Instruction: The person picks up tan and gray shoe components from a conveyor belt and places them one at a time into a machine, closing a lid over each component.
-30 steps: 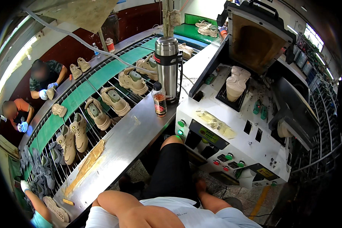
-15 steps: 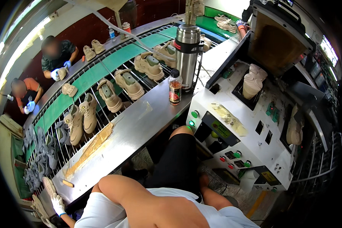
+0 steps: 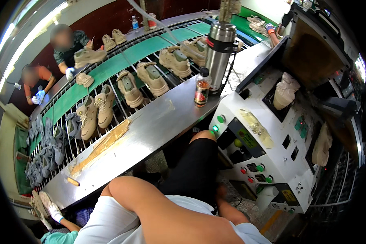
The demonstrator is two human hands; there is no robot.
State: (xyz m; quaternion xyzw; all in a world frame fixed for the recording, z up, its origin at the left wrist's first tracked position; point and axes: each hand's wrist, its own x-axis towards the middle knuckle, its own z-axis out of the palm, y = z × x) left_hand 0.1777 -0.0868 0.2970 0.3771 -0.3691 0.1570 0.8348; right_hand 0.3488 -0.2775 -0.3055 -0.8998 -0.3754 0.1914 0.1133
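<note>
My bent left arm (image 3: 150,203) crosses the lower middle, in front of my white shirt; its hand lies outside the picture. My right arm (image 3: 232,213) hangs down beside my black-clad thigh (image 3: 191,164). The end of it, my right hand (image 3: 221,193), is dim and its fingers do not show. Nearest to it stands a white machine (image 3: 252,148) with red and green buttons. A beige shoe upper (image 3: 284,95) is set in the machine's upper opening, and a beige shoe (image 3: 322,144) sits in its right-hand one.
A metal ledge (image 3: 150,124) carries a steel flask (image 3: 221,57), a small bottle (image 3: 202,87) and a wooden-handled tool (image 3: 72,181). Beyond, beige shoes (image 3: 130,89) and grey uppers (image 3: 44,158) line a roller conveyor. Co-workers work opposite; another's gloved hand (image 3: 54,211) holds a shoe at lower left.
The view has shifted, moving the machine and ledge rightward in the picture. A larger beige shoe now stands in front of the co-worker opposite. My left arm stays bent across my front.
</note>
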